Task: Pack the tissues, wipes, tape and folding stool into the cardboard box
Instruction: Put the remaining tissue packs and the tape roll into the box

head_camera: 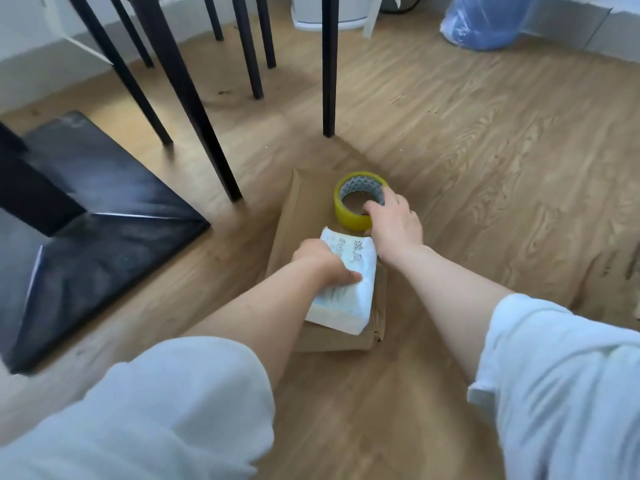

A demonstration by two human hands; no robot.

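A flat cardboard box lies closed on the wooden floor in the middle of the view. On its near half rests a white tissue pack with printed characters, and my left hand grips its left side. At the box's far end stands a yellow tape roll. My right hand grips that roll, with a finger inside its core. A black folded stool lies flat on the floor to the left. No wipes are in sight.
Black chair and table legs stand behind the box and to its left. A blue plastic bag sits at the back right, a white appliance base at the back centre. Bare wooden floor stretches to the right.
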